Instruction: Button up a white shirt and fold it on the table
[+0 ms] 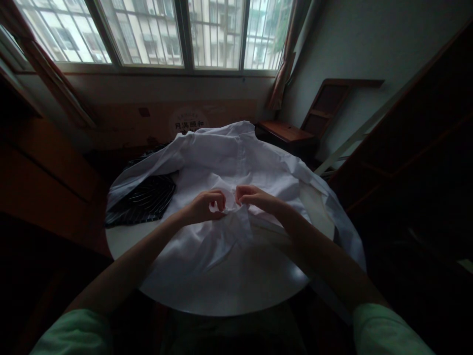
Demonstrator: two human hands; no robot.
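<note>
A white long-sleeved shirt point(210, 158) lies spread over the round table, its collar end toward the window and its sleeves reaching out to both sides. Near its lower middle, my left hand point(207, 204) pinches a fold of the cloth between thumb and fingers. Close by on the right, my right hand point(251, 195) has its fingers curled onto the same gathered part of the shirt. The cloth between the two hands is bunched and slightly raised. Small details such as a button cannot be made out there.
The white round table point(236, 296) shows its bare rim toward me. Dark striped fabric point(148, 199) lies at its left, partly under a sleeve. The right sleeve hangs over the edge. Behind are a cardboard box point(121, 118), a wooden stool point(284, 130) and a barred window point(214, 34).
</note>
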